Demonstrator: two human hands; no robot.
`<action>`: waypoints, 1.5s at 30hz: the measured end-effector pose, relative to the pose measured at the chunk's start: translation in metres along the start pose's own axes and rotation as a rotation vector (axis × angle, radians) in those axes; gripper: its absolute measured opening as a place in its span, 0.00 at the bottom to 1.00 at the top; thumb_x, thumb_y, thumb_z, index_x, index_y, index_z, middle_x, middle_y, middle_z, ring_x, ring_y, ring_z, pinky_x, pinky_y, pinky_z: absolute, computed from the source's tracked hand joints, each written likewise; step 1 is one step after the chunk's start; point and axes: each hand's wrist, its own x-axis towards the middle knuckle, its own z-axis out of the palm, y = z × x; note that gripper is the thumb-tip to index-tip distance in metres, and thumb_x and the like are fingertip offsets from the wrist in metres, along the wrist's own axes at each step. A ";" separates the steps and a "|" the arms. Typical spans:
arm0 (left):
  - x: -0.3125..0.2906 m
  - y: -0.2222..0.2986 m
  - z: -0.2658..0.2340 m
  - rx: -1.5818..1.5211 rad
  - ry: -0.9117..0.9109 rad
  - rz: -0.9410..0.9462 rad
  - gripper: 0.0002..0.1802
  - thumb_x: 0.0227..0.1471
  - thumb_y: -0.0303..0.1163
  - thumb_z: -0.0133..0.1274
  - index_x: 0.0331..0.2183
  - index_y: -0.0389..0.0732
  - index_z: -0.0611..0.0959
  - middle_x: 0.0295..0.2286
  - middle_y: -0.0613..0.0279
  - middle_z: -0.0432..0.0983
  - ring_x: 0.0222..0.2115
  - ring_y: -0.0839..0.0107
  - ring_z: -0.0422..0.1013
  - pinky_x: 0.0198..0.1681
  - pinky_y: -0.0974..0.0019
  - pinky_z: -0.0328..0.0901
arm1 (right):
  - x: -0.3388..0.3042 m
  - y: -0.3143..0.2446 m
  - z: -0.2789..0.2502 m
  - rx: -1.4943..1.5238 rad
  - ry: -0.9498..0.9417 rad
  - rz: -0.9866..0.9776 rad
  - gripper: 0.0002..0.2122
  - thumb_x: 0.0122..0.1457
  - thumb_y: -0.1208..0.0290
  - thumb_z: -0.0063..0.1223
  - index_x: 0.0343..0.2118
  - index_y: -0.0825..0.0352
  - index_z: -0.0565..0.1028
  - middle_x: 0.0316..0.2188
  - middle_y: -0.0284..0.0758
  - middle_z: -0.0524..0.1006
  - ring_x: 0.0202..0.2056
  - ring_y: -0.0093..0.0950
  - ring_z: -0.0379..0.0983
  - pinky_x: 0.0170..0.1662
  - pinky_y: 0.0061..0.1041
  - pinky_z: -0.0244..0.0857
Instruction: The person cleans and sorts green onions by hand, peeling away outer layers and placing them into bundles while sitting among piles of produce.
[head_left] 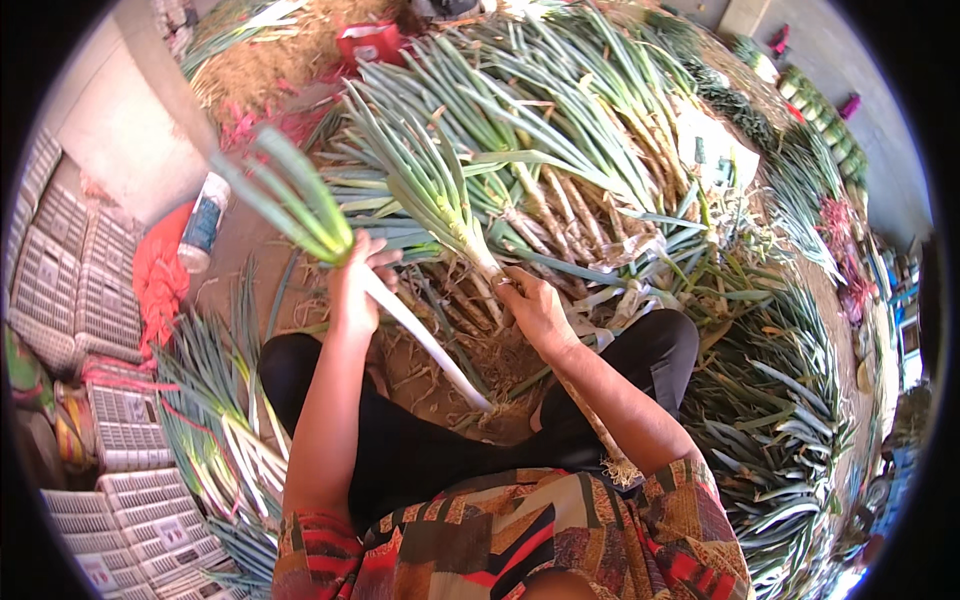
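My left hand (pixel 357 285) is closed around a cleaned green onion (pixel 425 340). Its smooth white stalk slants down toward my lap, and its green leaves, blurred, point up and to the left. In my right hand (pixel 537 312) is a second green onion (pixel 428 185), leaves fanned toward the pile. Its rougher, brownish stalk runs back under my right forearm to a rooty end beside my lap. Beyond both hands lies a big heap of unpeeled green onions (pixel 570 205) with soil-stained stalks. White-stalked, cleaner green onions (pixel 235 435) rest on the floor to my left.
White plastic crates (pixel 80 275) are stacked at the left, near a red cloth (pixel 160 270) and a plastic bottle (pixel 204 225). Leafy trimmings (pixel 775 420) cover the floor at my right. A red bag (pixel 372 43) sits behind the heap.
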 end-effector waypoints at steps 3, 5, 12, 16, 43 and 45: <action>0.010 -0.014 0.001 -0.079 -0.033 -0.134 0.30 0.46 0.53 0.51 0.42 0.39 0.69 0.33 0.60 0.74 0.23 0.76 0.67 0.25 0.69 0.61 | -0.011 -0.011 0.022 -0.170 -0.095 -0.051 0.11 0.58 0.68 0.42 0.38 0.69 0.71 0.16 0.38 0.72 0.17 0.26 0.68 0.20 0.25 0.62; 0.021 -0.018 -0.005 -0.113 0.004 -0.322 0.24 0.45 0.54 0.52 0.39 0.50 0.73 0.34 0.73 0.71 0.32 0.78 0.66 0.32 0.68 0.59 | -0.021 0.004 0.039 -0.608 -0.003 -0.663 0.09 0.57 0.69 0.43 0.33 0.69 0.72 0.20 0.43 0.72 0.24 0.32 0.71 0.24 0.29 0.64; 0.010 0.020 0.007 -0.238 0.090 0.006 0.14 0.42 0.42 0.59 0.28 0.45 0.75 0.16 0.72 0.70 0.10 0.83 0.60 0.11 0.78 0.54 | 0.003 0.082 -0.032 -1.196 -0.347 -0.698 0.13 0.58 0.62 0.41 0.32 0.67 0.73 0.18 0.37 0.74 0.22 0.29 0.72 0.27 0.28 0.64; 0.006 0.016 0.000 -0.286 0.124 0.008 0.14 0.45 0.40 0.57 0.32 0.43 0.75 0.20 0.70 0.71 0.13 0.82 0.62 0.13 0.76 0.54 | 0.022 0.017 -0.015 0.009 -0.470 0.361 0.23 0.58 0.49 0.36 0.35 0.67 0.73 0.34 0.40 0.74 0.38 0.33 0.71 0.41 0.32 0.65; -0.026 0.012 0.036 -0.202 0.087 0.123 0.08 0.45 0.27 0.56 0.26 0.43 0.71 0.17 0.69 0.66 0.10 0.79 0.60 0.12 0.73 0.54 | 0.037 0.006 -0.019 0.114 0.167 0.141 0.09 0.53 0.72 0.49 0.35 0.70 0.75 0.28 0.38 0.77 0.24 0.23 0.71 0.27 0.23 0.66; -0.024 0.016 0.030 -0.185 0.183 0.135 0.08 0.44 0.27 0.56 0.26 0.42 0.72 0.17 0.69 0.66 0.10 0.80 0.61 0.11 0.73 0.54 | 0.031 0.031 -0.049 0.173 0.368 0.287 0.07 0.54 0.71 0.49 0.31 0.69 0.75 0.24 0.35 0.75 0.21 0.24 0.69 0.24 0.24 0.64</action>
